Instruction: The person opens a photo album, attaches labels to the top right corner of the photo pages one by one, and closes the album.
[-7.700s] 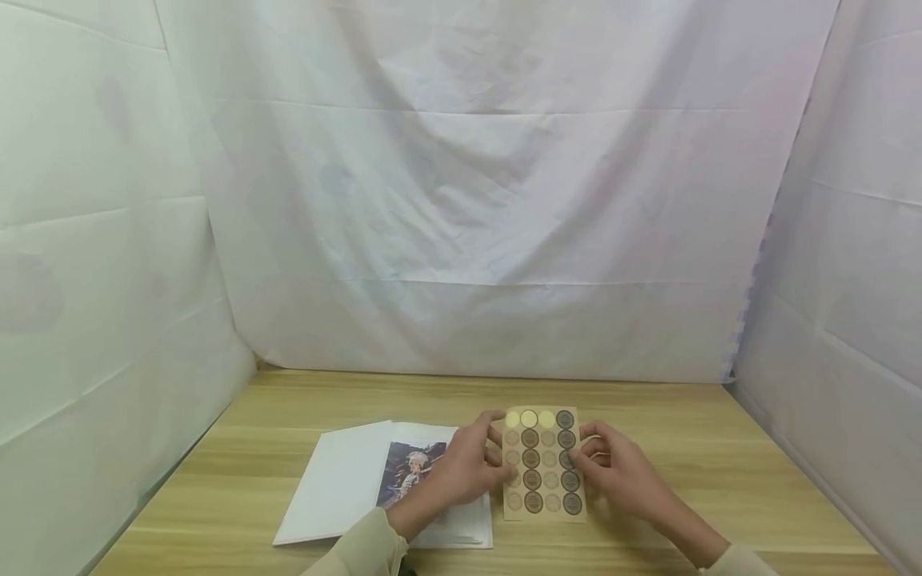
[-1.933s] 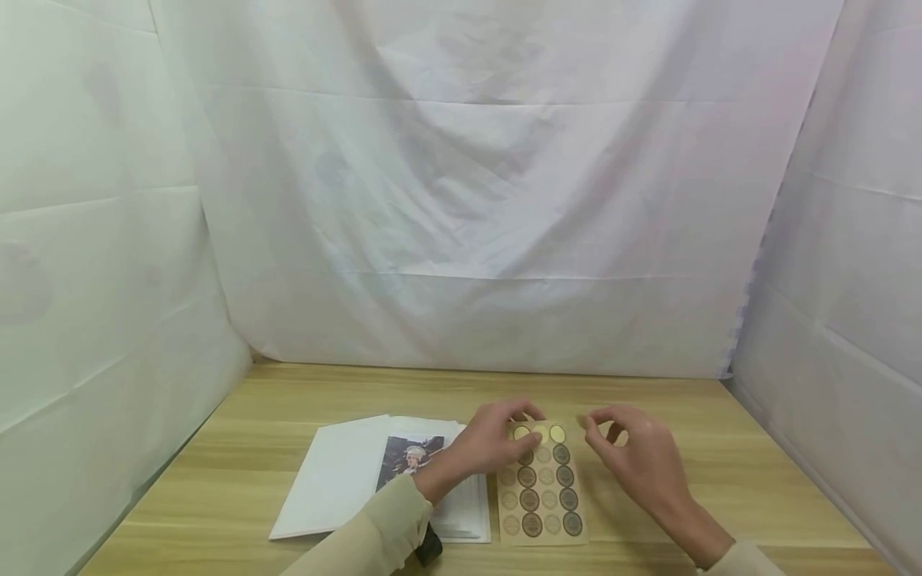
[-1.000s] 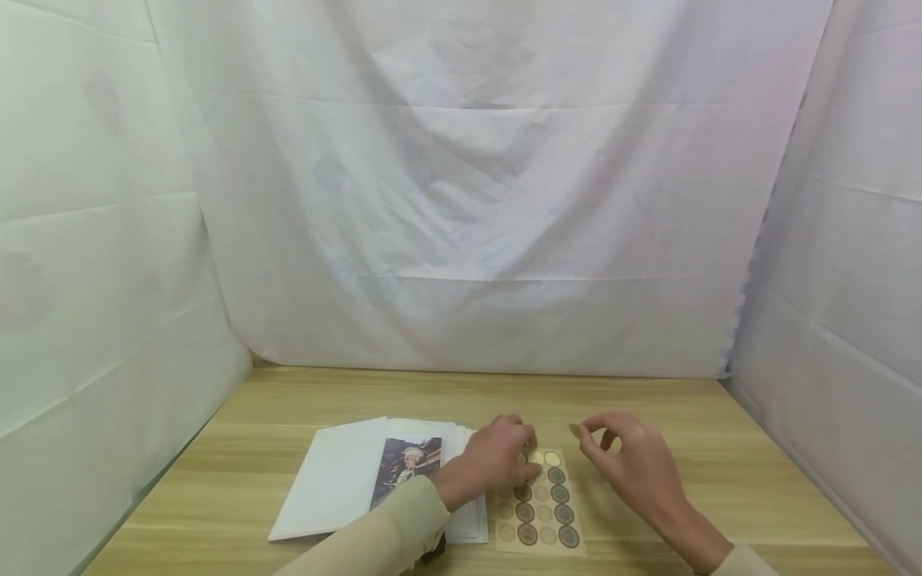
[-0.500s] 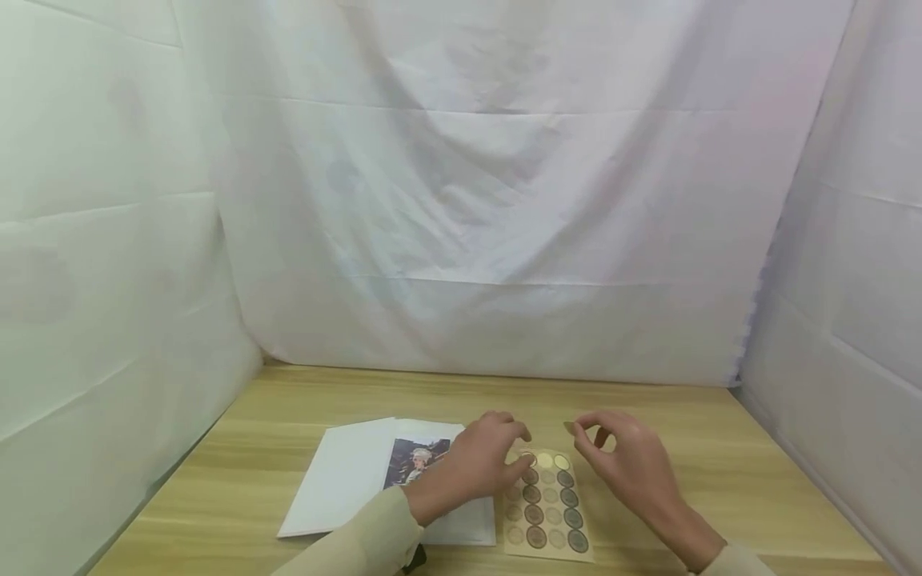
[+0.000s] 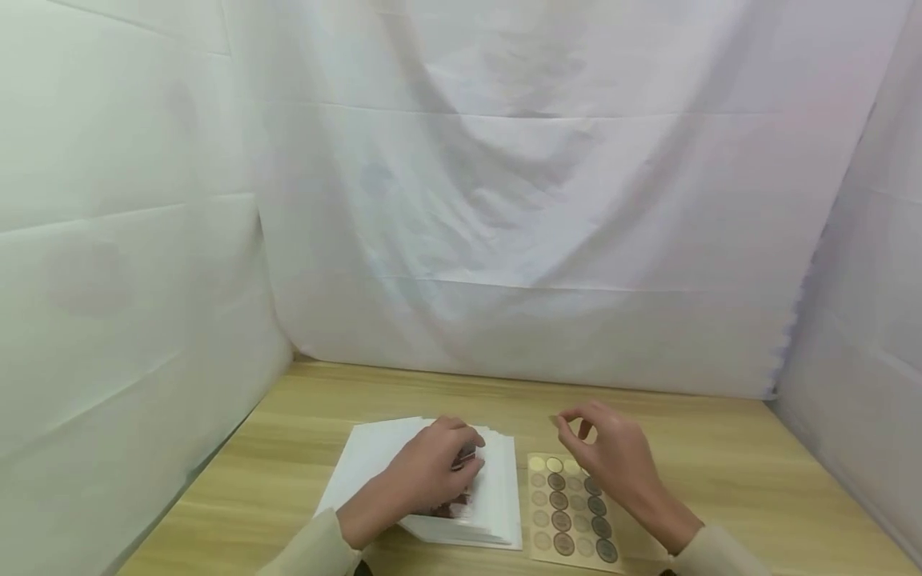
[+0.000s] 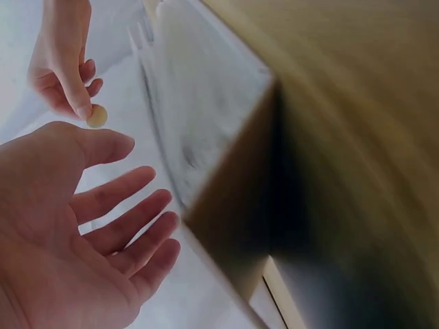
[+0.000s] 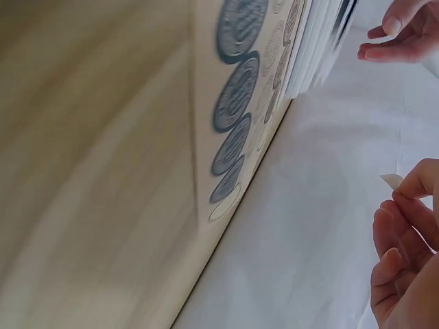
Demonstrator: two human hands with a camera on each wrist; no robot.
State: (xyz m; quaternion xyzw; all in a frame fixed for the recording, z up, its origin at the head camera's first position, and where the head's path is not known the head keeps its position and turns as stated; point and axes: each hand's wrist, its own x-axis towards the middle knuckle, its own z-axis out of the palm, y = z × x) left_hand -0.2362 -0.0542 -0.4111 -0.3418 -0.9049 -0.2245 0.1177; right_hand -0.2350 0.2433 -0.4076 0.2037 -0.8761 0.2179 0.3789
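Note:
My right hand [image 5: 612, 448] pinches a small round sticker [image 6: 97, 116] by its edge between thumb and forefinger. It hovers above the top of the sticker sheet [image 5: 574, 524], which lies on the table with rows of round dark and pale stickers. Over an open white album [image 5: 507, 500], my left hand [image 5: 435, 468] has its fingers apart and loosely bent, holding nothing. Under that hand, a dark photo [image 5: 455, 509] on the album is mostly covered. In the left wrist view, the sticker is close to my left thumb.
The wooden table [image 5: 706, 456] ends at a white cloth [image 5: 519, 320] hanging behind, with more white cloth [image 5: 130, 320] on both sides. The album lies just left of the sticker sheet, its several pages stacked unevenly.
A sticker has come off the sheet into my right hand. My left hand has let go of the sheet and moved left over the album; my right hand has followed leftward with the sticker.

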